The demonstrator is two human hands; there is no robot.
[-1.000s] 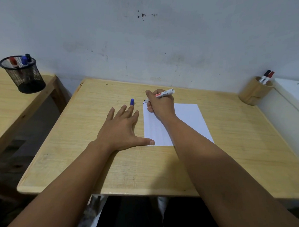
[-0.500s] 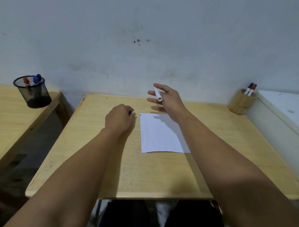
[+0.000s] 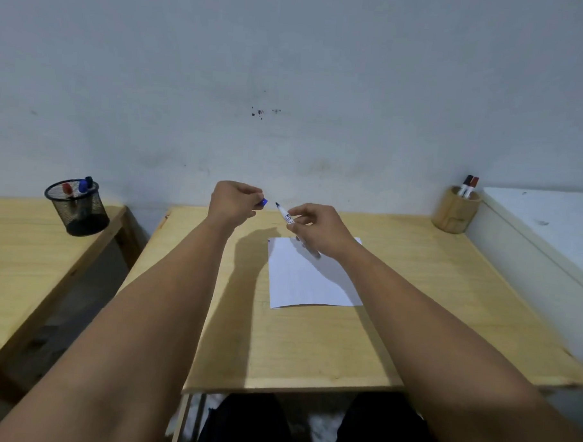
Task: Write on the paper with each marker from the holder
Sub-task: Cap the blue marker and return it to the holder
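Both hands are up over the far edge of the pale wooden table (image 3: 311,348), its grain smooth and light. The right hand (image 3: 319,233) has its fingers clamped on a slim white marker (image 3: 286,215), dark tip bare and pointing up and left. Just across a small gap, the left hand (image 3: 234,201) pinches a small blue cap (image 3: 263,203) between closed fingers, open end facing the tip; cap and tip are near but not touching. Below the right hand, a flat white sheet of paper (image 3: 307,278) lies on the table, rectangular, with one tiny dark mark at its far left corner. Off to the left, on a second wooden table (image 3: 21,259), a round black wire-mesh holder (image 3: 78,208) carries markers with red, blue and dark caps. At the far right corner, a wooden cup (image 3: 454,213), cylindrical and tan, holds two markers, one black-capped, one red-capped. Behind everything, a matt grey wall (image 3: 290,70) with a few dark specks.
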